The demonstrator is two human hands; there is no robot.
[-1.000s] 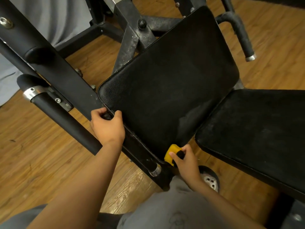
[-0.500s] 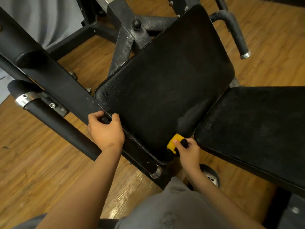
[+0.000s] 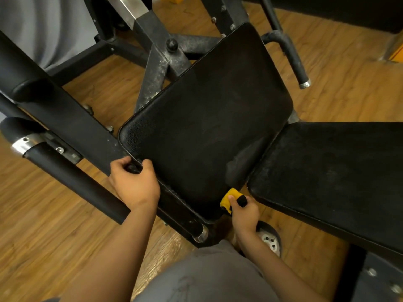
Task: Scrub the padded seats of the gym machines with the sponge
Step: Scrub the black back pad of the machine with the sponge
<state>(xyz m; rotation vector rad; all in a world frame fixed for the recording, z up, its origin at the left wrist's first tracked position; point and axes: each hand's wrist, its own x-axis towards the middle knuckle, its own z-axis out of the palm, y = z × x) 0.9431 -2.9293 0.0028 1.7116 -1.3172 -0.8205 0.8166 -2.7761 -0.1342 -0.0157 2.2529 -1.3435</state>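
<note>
Yellow sponge (image 3: 229, 199), gripped in the right hand (image 3: 243, 211), touches the seat pad (image 3: 207, 127) at its near corner; the left hand (image 3: 134, 184) grasps the pad's edge.

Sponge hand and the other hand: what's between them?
Head view: the near edge of the black padded seat lies between the left hand and the right hand holding the yellow sponge.

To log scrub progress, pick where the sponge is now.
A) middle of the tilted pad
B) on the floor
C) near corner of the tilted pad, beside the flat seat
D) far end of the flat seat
C: the right hand grips the sponge at the near corner of the tilted pad, next to the flat seat.
</note>
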